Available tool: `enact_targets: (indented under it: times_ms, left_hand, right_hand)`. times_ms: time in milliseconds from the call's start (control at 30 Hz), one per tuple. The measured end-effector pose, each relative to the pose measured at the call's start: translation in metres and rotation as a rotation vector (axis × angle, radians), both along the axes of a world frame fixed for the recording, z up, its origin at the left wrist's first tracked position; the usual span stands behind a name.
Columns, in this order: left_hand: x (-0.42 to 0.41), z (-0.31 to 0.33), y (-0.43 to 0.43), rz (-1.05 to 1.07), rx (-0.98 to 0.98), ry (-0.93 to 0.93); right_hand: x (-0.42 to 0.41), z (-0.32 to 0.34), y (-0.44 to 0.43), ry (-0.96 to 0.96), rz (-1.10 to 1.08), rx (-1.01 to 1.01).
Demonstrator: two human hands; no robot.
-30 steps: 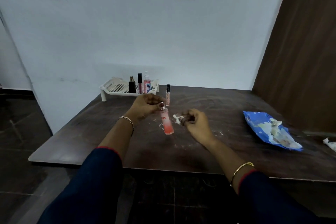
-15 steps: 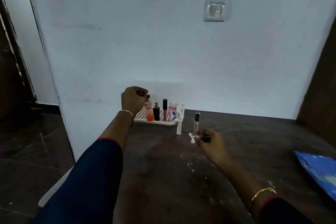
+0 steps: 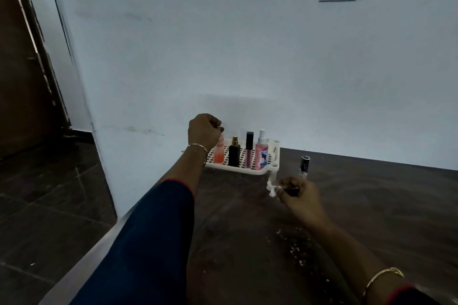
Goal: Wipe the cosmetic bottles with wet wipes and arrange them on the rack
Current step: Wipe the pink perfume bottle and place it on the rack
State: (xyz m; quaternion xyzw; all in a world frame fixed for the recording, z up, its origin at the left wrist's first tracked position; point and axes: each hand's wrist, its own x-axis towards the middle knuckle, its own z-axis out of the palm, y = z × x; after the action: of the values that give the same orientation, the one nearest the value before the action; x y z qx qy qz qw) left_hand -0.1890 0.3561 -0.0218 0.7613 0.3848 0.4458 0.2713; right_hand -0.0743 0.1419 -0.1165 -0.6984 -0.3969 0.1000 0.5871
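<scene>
While the left hand [image 3: 203,131] hangs over the white rack [image 3: 247,170] at the tabletop's [image 3: 371,205] far eleven o'clock corner, its grip curls round the top of the orange-pink bottle [image 3: 219,155], upright at the rack's nine o'clock end. To its three o'clock stand a black bottle [image 3: 234,155], a lip gloss [image 3: 249,153] and a pink spray bottle [image 3: 262,153]. At the rack's four o'clock the right hand [image 3: 301,197] pinches a crumpled wet wipe [image 3: 271,188].
</scene>
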Motion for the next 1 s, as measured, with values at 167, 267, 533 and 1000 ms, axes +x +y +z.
enact_targets:
  times_ms: [167, 267, 533, 1000]
  left_hand:
    - [0.002, -0.005, 0.006, 0.027, -0.009, 0.052]
    - [0.0, -0.006, 0.008, 0.018, -0.025, 0.05]
    - [0.001, -0.003, 0.009, -0.016, -0.028, 0.055]
    - [-0.009, 0.015, -0.009, -0.069, -0.011, 0.027]
  right_hand:
    - [-0.002, -0.001, 0.007, -0.013, 0.042, -0.015]
    - [-0.003, -0.002, 0.007, -0.003, 0.056, -0.008]
    - [0.003, -0.002, 0.003, -0.004, 0.022, 0.027]
    - [-0.003, -0.002, -0.009, 0.041, 0.035, 0.039]
